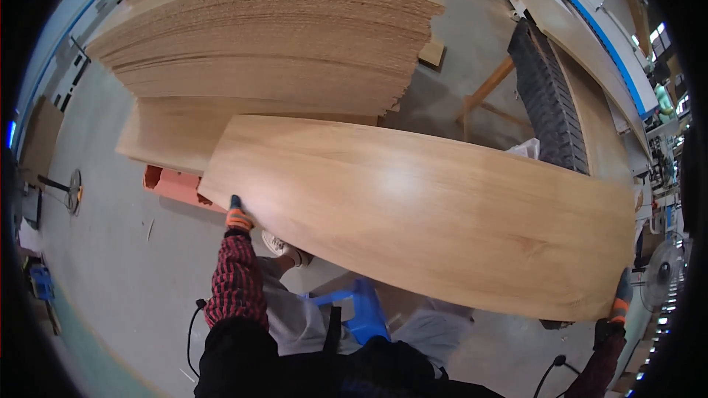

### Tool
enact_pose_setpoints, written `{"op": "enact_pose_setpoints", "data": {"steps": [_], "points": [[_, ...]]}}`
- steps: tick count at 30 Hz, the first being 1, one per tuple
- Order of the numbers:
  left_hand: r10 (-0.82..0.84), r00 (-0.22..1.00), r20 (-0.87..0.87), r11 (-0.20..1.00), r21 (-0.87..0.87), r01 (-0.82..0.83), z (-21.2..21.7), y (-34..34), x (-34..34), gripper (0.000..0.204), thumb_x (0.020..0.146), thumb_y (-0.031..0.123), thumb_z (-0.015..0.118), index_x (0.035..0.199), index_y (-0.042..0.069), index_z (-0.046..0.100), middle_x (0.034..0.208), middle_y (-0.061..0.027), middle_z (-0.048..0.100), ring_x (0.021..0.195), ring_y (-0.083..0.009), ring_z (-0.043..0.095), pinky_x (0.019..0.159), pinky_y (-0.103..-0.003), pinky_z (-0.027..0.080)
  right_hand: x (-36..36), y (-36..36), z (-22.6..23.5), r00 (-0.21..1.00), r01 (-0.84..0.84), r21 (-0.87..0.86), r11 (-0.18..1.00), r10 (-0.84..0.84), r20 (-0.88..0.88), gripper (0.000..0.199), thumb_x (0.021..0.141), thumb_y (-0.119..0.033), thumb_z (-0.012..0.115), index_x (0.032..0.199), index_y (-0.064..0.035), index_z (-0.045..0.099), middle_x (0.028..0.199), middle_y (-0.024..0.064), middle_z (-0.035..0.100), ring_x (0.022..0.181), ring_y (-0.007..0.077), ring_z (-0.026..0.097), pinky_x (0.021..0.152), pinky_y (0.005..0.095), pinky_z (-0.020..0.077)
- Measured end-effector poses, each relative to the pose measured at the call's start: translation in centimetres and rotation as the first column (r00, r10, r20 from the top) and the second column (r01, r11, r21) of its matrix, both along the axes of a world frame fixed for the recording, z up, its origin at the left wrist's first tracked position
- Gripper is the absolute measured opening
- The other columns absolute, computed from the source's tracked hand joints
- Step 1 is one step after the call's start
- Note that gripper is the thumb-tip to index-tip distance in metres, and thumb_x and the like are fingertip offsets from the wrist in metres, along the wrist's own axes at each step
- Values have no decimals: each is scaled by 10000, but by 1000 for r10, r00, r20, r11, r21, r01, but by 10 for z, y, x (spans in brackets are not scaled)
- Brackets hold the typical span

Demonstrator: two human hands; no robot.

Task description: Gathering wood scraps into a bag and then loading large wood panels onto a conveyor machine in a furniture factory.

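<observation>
A long wood-grain board spans the view in front of me, from the stack on the left to the right side. My left hand, in an orange and dark work glove, grips its near left edge, with the thumb on top and the fingers hidden below. At the near right corner my right hand, gloved alike, closes on the edge. Part of that hand is hidden. The board's left end overlaps the lower part of a tall stack of boards. Its far right side lies against a dark ribbed pad.
An orange-red support sits beneath the stack. A blue plastic stool stands near my legs. Beyond the board are a wooden trestle leg and a blue-edged machine or bench. Fans stand at right and left.
</observation>
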State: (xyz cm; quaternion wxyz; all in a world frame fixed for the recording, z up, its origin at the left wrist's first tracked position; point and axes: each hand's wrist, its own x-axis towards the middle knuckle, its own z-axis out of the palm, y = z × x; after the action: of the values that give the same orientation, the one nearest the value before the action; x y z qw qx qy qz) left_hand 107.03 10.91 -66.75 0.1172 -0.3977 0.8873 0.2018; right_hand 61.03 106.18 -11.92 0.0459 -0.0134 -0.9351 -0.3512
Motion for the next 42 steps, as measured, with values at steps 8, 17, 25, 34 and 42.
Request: {"op": "enact_pose_setpoints", "data": {"steps": [8, 17, 25, 34, 42], "points": [[835, 548, -55, 435, 676, -594, 47, -168, 153, 626, 801, 517, 388, 1274, 110, 343, 1230, -71, 454, 1119, -169, 409, 955, -330, 295, 42, -121, -137, 976, -42, 7, 999, 40, 214, 430, 900, -344, 346, 1273, -134, 305, 797, 208, 588, 638, 330, 583, 530, 420, 464], [982, 174, 77, 41, 806, -590, 65, -43, 3, 668, 637, 600, 604, 1066, 95, 528, 742, -99, 554, 454, -191, 484, 414, -354, 442, 97, -542, -464, 907, 229, -867, 442, 226, 355, 671, 761, -632, 375, 937, -26, 602, 888, 205, 596, 911, 373, 541, 750, 413, 414], [968, 24, -249, 171, 588, -791, -13, -122, -48, 632, 646, 501, 668, 1061, 44, 533, 884, -97, 595, 605, -258, 571, 477, -415, 494, 86, -725, -585, 783, 416, -719, 558, 182, 594, 730, 683, -673, 414, 895, -4, 614, 891, 230, 590, 925, 397, 530, 752, 446, 422], [966, -45, -254, 168, 753, -636, -2, -171, -28, 527, 633, 522, 673, 955, 126, 539, 665, -59, 534, 428, -198, 432, 353, -360, 365, 16, -651, -498, 318, 825, 529, -198, 937, -146, 281, 792, -423, 462, 838, -190, 612, 592, 56, 558, 518, 199, 520, 436, 327, 407], [901, 331, -279, 427, 698, -575, -27, -165, 12, 544, 648, 427, 688, 925, 0, 493, 691, -69, 512, 493, -215, 433, 439, -361, 413, -65, -514, -106, 979, 200, 165, -966, 205, 11, 650, 761, -576, 445, 1168, -71, 405, 1259, 64, 383, 1141, 224, 357, 964, 378, 283]]}}
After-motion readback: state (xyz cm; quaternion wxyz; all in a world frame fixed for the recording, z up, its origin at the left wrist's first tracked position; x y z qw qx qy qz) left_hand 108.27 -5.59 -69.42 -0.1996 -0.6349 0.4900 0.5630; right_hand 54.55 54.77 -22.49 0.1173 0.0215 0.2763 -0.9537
